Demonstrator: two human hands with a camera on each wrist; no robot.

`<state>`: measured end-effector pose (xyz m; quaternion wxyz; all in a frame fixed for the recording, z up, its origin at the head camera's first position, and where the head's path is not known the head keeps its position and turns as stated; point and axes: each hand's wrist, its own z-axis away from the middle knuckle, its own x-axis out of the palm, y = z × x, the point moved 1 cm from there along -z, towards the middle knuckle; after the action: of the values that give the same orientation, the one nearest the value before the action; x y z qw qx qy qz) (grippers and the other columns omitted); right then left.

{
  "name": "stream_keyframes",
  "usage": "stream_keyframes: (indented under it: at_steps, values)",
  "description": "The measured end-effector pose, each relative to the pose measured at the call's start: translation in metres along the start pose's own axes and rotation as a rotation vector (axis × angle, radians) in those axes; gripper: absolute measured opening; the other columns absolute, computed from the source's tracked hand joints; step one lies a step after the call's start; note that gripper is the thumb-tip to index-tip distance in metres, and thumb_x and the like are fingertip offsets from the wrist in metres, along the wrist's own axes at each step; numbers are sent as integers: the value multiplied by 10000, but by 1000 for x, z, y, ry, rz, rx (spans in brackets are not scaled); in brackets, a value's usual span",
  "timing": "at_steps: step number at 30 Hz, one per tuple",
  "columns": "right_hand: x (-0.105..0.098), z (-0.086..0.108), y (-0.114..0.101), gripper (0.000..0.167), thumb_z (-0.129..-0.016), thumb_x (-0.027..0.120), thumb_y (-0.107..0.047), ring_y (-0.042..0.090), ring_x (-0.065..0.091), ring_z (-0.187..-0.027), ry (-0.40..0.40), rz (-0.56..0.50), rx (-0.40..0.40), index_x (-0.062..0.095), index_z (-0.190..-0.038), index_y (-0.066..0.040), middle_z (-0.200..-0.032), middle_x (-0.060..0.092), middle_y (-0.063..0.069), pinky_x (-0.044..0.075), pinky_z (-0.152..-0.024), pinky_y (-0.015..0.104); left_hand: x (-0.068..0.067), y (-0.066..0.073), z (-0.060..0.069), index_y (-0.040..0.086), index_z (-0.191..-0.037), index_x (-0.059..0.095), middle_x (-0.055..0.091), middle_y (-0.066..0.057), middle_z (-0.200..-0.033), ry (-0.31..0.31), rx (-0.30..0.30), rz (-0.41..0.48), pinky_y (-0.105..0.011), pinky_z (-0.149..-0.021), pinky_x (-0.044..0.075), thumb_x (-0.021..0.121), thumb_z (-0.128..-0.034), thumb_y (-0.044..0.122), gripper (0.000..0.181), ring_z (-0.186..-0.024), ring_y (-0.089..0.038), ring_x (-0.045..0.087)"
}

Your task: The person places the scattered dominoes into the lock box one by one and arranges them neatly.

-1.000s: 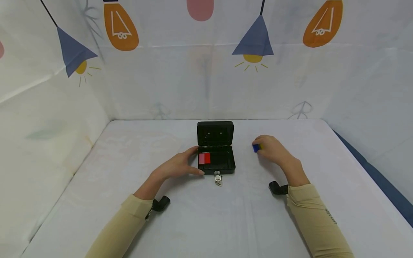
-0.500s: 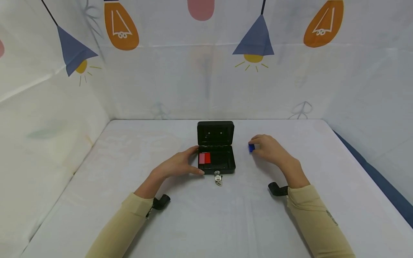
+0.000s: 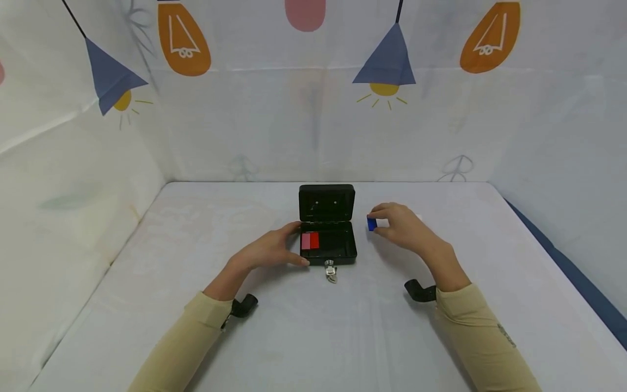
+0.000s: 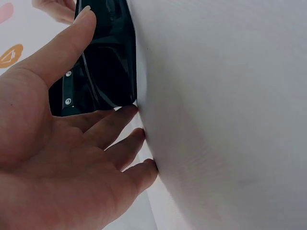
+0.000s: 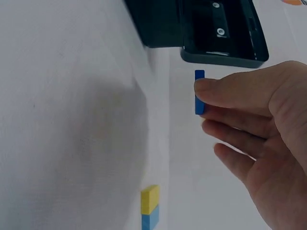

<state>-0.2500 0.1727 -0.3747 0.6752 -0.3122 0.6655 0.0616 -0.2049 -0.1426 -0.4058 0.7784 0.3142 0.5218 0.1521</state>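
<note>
A black cash box (image 3: 337, 242) stands with its lid up at the table's middle. Side by side in its left part lie a pink block (image 3: 306, 241) and a red block (image 3: 314, 240). My left hand (image 3: 268, 251) rests against the box's left side, thumb at the front corner and fingers toward the back, fairly straight in the left wrist view. Right of the box, my right hand (image 3: 404, 228) pinches a thin blue block (image 5: 199, 93) between thumb and fingers, upright and apart from the box.
Silver keys (image 3: 330, 270) hang at the box's front. A yellow block (image 5: 150, 199) and a light blue block (image 5: 150, 218) sit together on the table (image 3: 313, 337), seen in the right wrist view. White sheeting walls the back and sides.
My right hand has moved left toward the box with the blue block, away from the yellow seen beside it earlier. The left hand and box have stayed put.
</note>
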Motion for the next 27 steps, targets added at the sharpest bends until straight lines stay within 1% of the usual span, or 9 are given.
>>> stream_keyframes:
  at_steps: [5, 7, 11, 18, 23, 27]
  values:
    - [-1, 1, -10, 357, -872, 735, -84, 367, 571, -1257, -2, -67, -9, 700, -1222, -21, -1280, 663, 163, 459, -1060, 545, -3, 2, 1, 172, -1581, 261, 338, -57, -1620, 5, -7, -15, -530, -1175, 336, 844, -755, 437, 1045, -1486, -278, 333]
    - [-2, 1, -15, 358, -869, 740, -91, 358, 576, -1252, -2, -79, -24, 702, -1220, -28, -1277, 665, 154, 467, -1053, 537, -3, 2, 1, 175, -1579, 268, 351, -52, -1614, 6, -14, -22, -525, -1173, 342, 845, -753, 437, 1041, -1480, -273, 344]
    - [-1, 0, -23, 358, -865, 746, -95, 351, 587, -1236, -2, -84, -58, 704, -1215, -32, -1267, 670, 146, 477, -1044, 531, -4, 3, 1, 171, -1577, 272, 363, -55, -1607, 8, -16, -22, -529, -1170, 344, 846, -755, 428, 1035, -1472, -275, 356]
    - [3, 0, -28, 345, -862, 753, -103, 340, 600, -1215, -1, -83, -108, 714, -1199, -40, -1257, 675, 135, 493, -1026, 516, -4, 3, 2, 179, -1577, 274, 361, -54, -1609, 4, -23, -14, -530, -1170, 343, 849, -753, 422, 1034, -1471, -278, 354]
    - [8, -1, -32, 329, -871, 746, -108, 335, 584, -1234, -17, -111, -104, 715, -1193, -47, -1275, 663, 130, 483, -1041, 511, -5, 6, 2, 179, -1576, 275, 378, -53, -1600, 1, -16, -19, -530, -1171, 340, 853, -748, 421, 1039, -1467, -280, 362]
    - [13, -4, -36, 322, -890, 731, -127, 343, 560, -1266, -37, -112, -101, 710, -1201, -46, -1305, 646, 135, 469, -1059, 516, -6, 7, 2, 186, -1576, 274, 379, -51, -1599, -3, -22, -22, -533, -1166, 345, 855, -744, 425, 1043, -1462, -284, 367]
